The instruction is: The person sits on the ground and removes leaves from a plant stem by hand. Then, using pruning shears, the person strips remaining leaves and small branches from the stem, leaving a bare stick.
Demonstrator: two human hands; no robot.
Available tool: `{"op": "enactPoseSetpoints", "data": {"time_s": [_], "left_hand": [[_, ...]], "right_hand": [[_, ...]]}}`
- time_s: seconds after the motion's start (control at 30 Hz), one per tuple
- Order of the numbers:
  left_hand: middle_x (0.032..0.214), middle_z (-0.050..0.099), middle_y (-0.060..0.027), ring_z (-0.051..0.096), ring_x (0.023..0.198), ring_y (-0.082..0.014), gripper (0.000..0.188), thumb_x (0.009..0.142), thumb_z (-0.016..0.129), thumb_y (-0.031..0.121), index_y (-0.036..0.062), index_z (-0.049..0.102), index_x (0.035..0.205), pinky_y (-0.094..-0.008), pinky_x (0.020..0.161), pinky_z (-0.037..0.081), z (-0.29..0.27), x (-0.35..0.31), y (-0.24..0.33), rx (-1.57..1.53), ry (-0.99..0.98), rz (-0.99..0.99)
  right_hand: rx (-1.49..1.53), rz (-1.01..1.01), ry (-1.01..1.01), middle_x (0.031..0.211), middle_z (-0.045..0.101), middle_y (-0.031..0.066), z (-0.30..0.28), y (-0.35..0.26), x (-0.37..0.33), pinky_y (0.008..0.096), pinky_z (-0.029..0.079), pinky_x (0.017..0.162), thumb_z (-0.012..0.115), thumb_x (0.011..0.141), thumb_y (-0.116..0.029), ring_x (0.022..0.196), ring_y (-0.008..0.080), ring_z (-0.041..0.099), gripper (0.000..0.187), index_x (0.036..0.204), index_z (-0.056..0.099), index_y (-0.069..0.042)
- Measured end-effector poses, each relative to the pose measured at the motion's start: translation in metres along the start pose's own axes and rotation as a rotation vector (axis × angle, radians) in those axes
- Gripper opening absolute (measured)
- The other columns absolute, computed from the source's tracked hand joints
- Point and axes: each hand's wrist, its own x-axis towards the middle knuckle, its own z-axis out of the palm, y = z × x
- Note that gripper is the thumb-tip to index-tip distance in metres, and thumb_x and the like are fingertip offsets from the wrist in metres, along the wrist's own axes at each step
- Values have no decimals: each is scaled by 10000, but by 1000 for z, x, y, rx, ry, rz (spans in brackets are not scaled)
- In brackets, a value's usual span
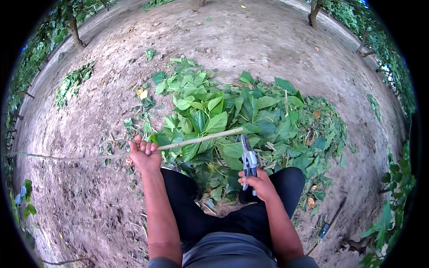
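A long, thin branch (196, 140) is gripped in my left hand (145, 154), its fingers wrapped round it. The thicker pale end points right, and the thin end runs out to the far left. My right hand (260, 184) is closed round the handles of pruning shears (249, 156), whose blades point up, close to the branch's right end. Beneath both lies a heap of green leaves (216, 123), broad and fresh in the middle, with chopped bits of stem on its right side.
Bare soil (263, 44) surrounds the heap. A smaller leaf pile (73, 82) lies at the far left. Tree trunks (315, 14) stand along the back, and leafy branches (389, 219) reach in at the right. A dark stick-like tool (333, 219) lies on the ground to my right.
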Motion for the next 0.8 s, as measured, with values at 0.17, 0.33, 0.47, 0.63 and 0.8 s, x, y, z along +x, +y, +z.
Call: {"op": "enactPoseSetpoints", "data": {"time_s": [0.17,0.33,0.47,0.63,0.8], "left_hand": [[541,347,38,266,432,-82,439,1026,335,378,74,589,838,-249,440,275,-1,-1,2,9,-12,7],[544,349,39,275,438,-81,447,1015,368,389,38,607,878,-260,452,292,1,-5,0,8,-37,-7],[548,350,38,278,438,-83,443,1015,370,387,34,607,887,-259,461,298,2,-6,-1,4,-87,-2],[552,350,38,285,442,-81,427,1014,378,380,34,604,904,-261,471,304,-1,-5,0,8,-138,-27],[554,351,39,290,444,-78,411,1010,393,376,36,601,913,-261,479,308,1,-5,-2,5,-205,-48]], "right_hand": [[-54,-6,-160,987,630,96,23,-1,-6,303,457,853,644,790,-119,951,173,603,409,1157,575,48],[-212,-44,-171,822,550,22,34,-5,2,259,420,705,653,794,-205,750,112,499,429,1142,522,9],[-267,-46,-152,782,531,25,40,-14,2,275,416,690,644,792,-234,724,123,479,484,1175,506,29],[-307,-68,-118,796,552,53,44,-16,1,284,422,710,633,786,-239,733,141,484,578,1272,475,33],[-235,-92,-52,792,517,6,53,-30,5,267,380,744,647,766,-193,765,130,457,261,932,543,-21]]}}
